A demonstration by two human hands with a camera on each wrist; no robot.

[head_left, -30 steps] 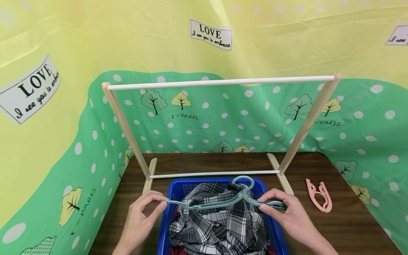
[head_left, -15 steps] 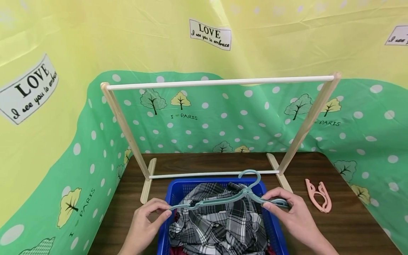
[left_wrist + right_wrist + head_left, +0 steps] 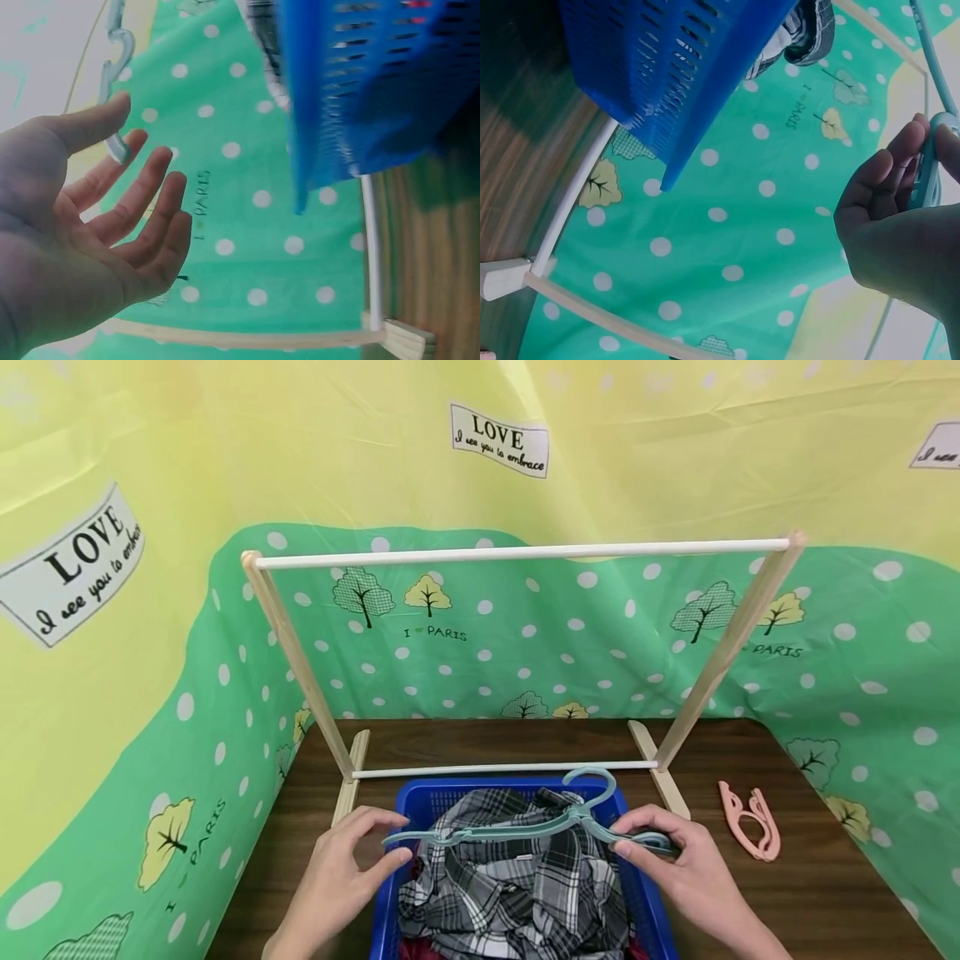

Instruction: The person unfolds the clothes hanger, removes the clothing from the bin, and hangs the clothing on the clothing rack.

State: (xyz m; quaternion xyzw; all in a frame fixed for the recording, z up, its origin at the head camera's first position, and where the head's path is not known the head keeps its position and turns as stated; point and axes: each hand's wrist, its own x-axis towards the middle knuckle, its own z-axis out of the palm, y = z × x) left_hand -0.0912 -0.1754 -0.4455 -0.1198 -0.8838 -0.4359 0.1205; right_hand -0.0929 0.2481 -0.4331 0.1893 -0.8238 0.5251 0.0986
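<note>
Hanger is above blue basket, rack behind.

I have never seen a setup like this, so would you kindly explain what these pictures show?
There is no robot here: a person works with two bare hands. The wide picture comes from a camera worn on the head, looking forward and down. The other two come from cameras on the left and right wrists, so the scene appears turned there.

The right hand pinches a teal hanger near one end. The left hand has its thumb and fingers parted around the other end.

Below the hanger, a blue basket stands on the brown table, holding a gray plaid garment and some dark red cloth. Behind it stands a wooden rack with white rods. A pink folded hanger lies to the right.
</note>
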